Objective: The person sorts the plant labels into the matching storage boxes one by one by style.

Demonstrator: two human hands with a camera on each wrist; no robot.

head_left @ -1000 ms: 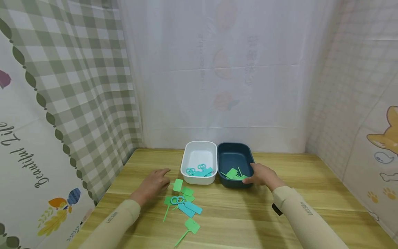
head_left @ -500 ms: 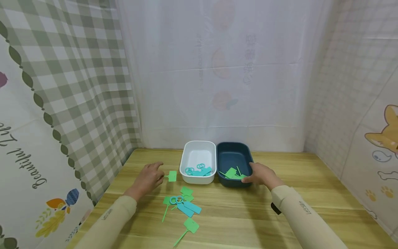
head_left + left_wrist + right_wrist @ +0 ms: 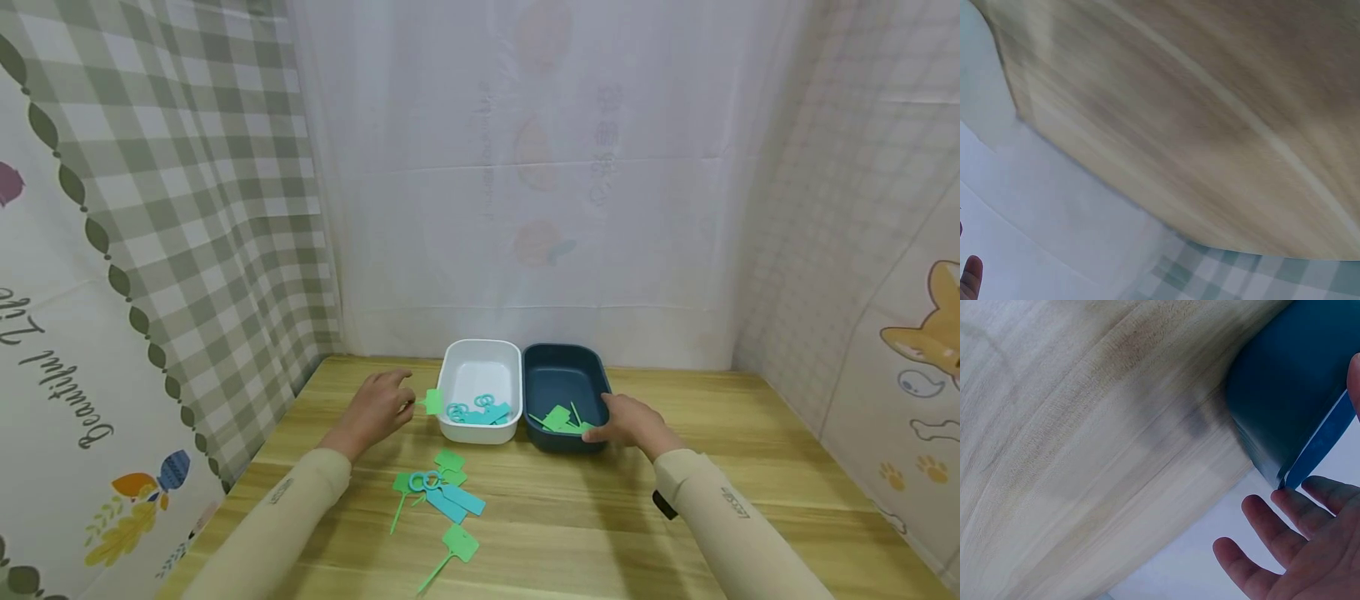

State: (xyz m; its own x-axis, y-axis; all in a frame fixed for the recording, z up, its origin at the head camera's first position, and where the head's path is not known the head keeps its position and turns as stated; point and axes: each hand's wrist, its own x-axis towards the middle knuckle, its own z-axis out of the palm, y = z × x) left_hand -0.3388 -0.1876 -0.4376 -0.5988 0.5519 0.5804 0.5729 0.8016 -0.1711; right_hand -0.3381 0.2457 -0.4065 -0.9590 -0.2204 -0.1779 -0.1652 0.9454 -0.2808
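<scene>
My left hand [image 3: 377, 412] pinches a green plastic tag [image 3: 432, 402], whose flat end points right beside the left wall of the white bin [image 3: 480, 433]. In the left wrist view only a fingertip [image 3: 971, 275] shows clearly, at the lower left edge. My right hand [image 3: 633, 423] rests at the front right corner of the dark blue bin [image 3: 568, 442], thumb over the rim. Its fingers [image 3: 1272, 528] lie spread and nearly straight, with fingertips at the rim in the right wrist view. Green tags [image 3: 558, 417] lie in the dark blue bin, and light blue ring tags [image 3: 483, 414] in the white one.
On the wooden table [image 3: 555, 533], several green tags [image 3: 461, 542] and two light blue ring tags [image 3: 459, 500] lie in front of the bins. A white cloth [image 3: 540, 275] hangs behind, and a green checked cloth [image 3: 217, 192] at the left.
My left hand lifted the green tag off the pile, drew it left, then carried it up and right to the white bin's side. The right hand stays at the dark blue bin.
</scene>
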